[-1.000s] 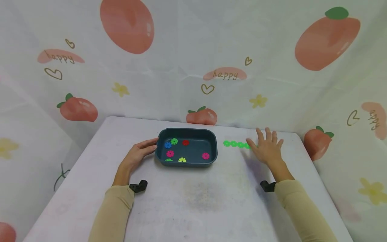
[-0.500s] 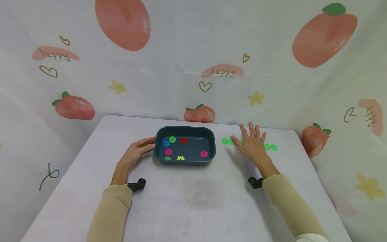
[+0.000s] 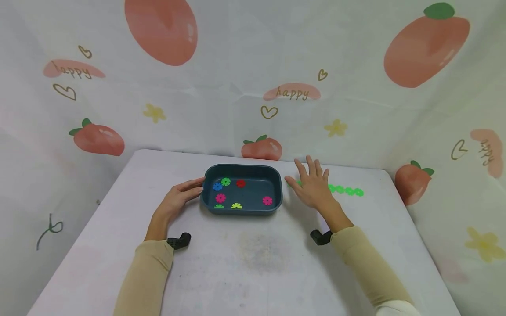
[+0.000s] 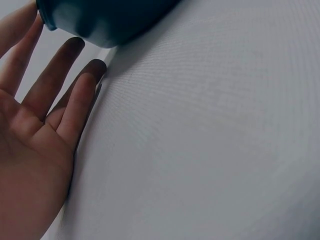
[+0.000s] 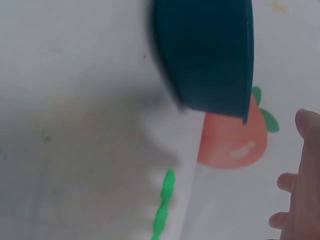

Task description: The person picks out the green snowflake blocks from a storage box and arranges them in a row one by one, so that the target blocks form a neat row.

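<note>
A dark teal tray point(image 3: 242, 211) stands on the table, holding several notched plastic discs: blue point(image 3: 218, 186), green point(image 3: 225, 181), red point(image 3: 240, 183), yellow point(image 3: 236, 206) and pink point(image 3: 267, 200) ones among them. At its left end is my left hand point(image 3: 174, 201), fingers extended; the left wrist view has a fingertip at the tray's rim point(image 4: 47, 22). To the tray's right lies a row of bright green discs point(image 3: 350, 191). My right hand point(image 3: 314, 189) hovers over that row's left part with fingers spread, holding nothing and hiding some discs. Its thumb points toward the tray.
The white table point(image 3: 221, 272) ends at a back edge close behind the tray. Behind it hangs a white cloth point(image 3: 213, 114) printed with peaches and hearts. A black wrist mount point(image 3: 179, 241) sits on my left forearm, another point(image 3: 321, 237) on my right.
My right hand has moved left along the green row toward the tray, uncovering the row's right end and covering its left part. The left hand stays by the tray.
</note>
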`<state>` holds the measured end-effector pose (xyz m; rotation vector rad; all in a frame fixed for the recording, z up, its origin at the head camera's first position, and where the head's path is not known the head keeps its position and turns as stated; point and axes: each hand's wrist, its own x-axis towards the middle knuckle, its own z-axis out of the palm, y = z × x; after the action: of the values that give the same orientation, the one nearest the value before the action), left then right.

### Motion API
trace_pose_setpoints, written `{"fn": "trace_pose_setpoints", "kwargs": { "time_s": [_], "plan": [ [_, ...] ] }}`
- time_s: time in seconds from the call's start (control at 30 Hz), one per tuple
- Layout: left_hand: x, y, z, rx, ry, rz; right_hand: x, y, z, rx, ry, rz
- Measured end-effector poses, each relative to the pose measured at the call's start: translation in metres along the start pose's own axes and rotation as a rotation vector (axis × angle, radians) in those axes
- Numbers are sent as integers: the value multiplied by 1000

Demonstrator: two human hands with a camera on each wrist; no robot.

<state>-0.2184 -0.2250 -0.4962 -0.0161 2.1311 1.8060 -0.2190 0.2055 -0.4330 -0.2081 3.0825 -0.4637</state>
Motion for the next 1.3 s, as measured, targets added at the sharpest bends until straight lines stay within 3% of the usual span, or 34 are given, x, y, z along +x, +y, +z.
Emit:
{"fn": "trace_pose_setpoints", "kwargs": {
  "time_s": [0.67, 1.0, 1.3],
  "plan": [
    [-1, 0, -1, -7, -6, 5, 8, -55, 17, -125, 27, -154],
    [1, 1, -2, -12, -9, 9, 10, -80, 26, -51, 64, -260],
    [-1, 2, 0, -6, 6, 2, 12, -100, 35, 35, 46, -336]
  ]
}}
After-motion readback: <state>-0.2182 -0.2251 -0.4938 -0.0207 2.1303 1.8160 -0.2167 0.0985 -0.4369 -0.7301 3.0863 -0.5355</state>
